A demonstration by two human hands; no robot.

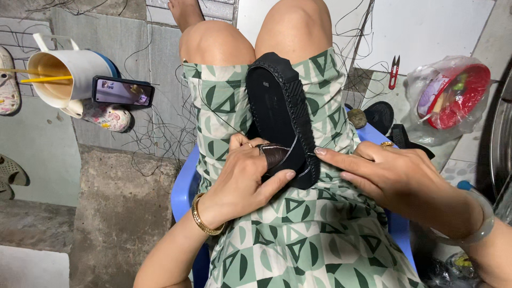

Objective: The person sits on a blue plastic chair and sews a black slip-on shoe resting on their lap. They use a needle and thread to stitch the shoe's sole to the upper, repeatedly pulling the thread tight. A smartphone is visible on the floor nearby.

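black sole [277,112] sits on the lap so left hand [242,178] can grip its heel end, right hand [392,176] open, fingertips steadying the edge

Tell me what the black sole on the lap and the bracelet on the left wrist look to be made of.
Black sole: looks like matte rubber or foam, dull and unreflective, with a braided, cord-like edge; the exact material is unclear. Bracelet on the left hand: appears to be yellow metal, gold-coloured and shiny, in small links; whether solid or plated cannot be told.

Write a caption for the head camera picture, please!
Two hands, left hand and right hand, press a black shoe sole on a lap.
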